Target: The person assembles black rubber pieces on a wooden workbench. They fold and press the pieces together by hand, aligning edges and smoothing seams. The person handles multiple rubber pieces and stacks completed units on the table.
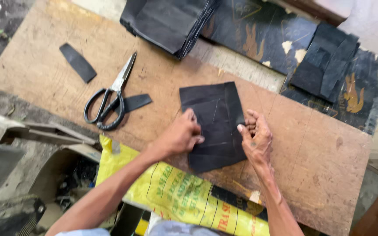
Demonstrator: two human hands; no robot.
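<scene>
Your left hand (182, 133) and right hand (255, 136) pinch the cut black sheet (217, 124) by its edges on the wooden board (311, 153), scissors (109, 96) laid aside beside two offcut strips (78, 62), more black sheets (171, 22) stacked uncut

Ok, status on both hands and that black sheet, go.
Left hand and right hand both pinching the black sheet, flat on the board. Scissors lie left, apart. Nothing in the way.

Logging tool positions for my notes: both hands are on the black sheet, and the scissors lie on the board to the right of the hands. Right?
Not quite. In the head view the scissors lie left of the hands, not right. Both the left hand and right hand do rest on the black sheet, on the board.
</scene>
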